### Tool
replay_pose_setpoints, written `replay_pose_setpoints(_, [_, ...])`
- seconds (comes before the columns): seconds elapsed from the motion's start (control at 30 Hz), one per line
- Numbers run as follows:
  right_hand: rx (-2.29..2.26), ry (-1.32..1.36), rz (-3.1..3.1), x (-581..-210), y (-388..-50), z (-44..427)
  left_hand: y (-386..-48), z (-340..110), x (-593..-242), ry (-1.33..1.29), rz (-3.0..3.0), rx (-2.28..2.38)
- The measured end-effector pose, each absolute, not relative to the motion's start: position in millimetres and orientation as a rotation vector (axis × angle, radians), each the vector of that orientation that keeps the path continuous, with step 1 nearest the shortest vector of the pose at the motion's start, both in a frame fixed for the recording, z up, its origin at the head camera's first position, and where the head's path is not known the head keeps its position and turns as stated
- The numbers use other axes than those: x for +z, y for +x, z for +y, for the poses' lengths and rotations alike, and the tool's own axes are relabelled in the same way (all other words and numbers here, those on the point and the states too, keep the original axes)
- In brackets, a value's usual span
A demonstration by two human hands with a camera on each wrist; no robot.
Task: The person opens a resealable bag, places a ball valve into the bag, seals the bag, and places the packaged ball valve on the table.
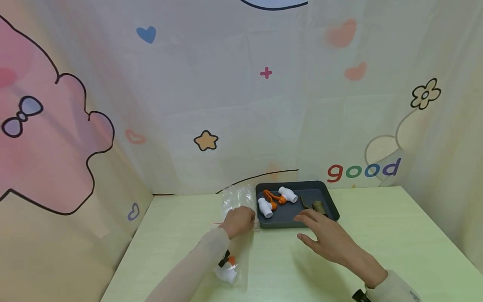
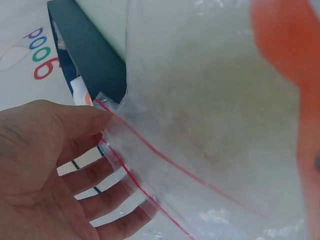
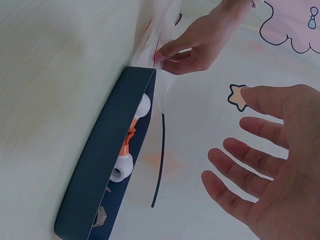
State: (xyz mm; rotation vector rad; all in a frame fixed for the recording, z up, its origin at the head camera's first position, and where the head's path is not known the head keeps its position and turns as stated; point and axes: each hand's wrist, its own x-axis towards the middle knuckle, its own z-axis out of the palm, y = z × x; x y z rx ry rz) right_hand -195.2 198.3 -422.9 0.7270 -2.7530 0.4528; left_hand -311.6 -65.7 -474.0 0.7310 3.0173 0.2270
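A clear zip bag [image 1: 240,260] with red seal lines lies on the table, its mouth beside the tray. My left hand [image 1: 238,222] pinches the bag's edge near the seal; in the left wrist view its thumb and fingers lie on either side of the plastic. Inside the bag is a white plastic valve [image 1: 226,274] with an orange part, partly hidden by the sleeve. My right hand [image 1: 336,243] hovers in front of the tray's right side, fingers spread and holding nothing. The dark grey tray [image 1: 298,224] bears two white valves [image 1: 288,194] with orange handles and a brass-coloured fitting [image 1: 318,206].
A pale green table [image 1: 377,235] carries everything. Behind it hangs a printed curtain [image 1: 241,105] that meets the table's back edge close to the tray. Black straps [image 1: 360,296] sit on both wrists.
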Motion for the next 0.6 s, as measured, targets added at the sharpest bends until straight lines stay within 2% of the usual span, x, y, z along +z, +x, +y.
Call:
replay_pose_setpoints(0.2, [0.449,0.722,-2.737,-419,-194,197,-312,-72,-465,0.74,3.079,0.338])
replay_pose_setpoints(0.6, [0.458,0.741,-2.651,-411,-197,190,-315,-81,-443,0.766,3.159,0.865])
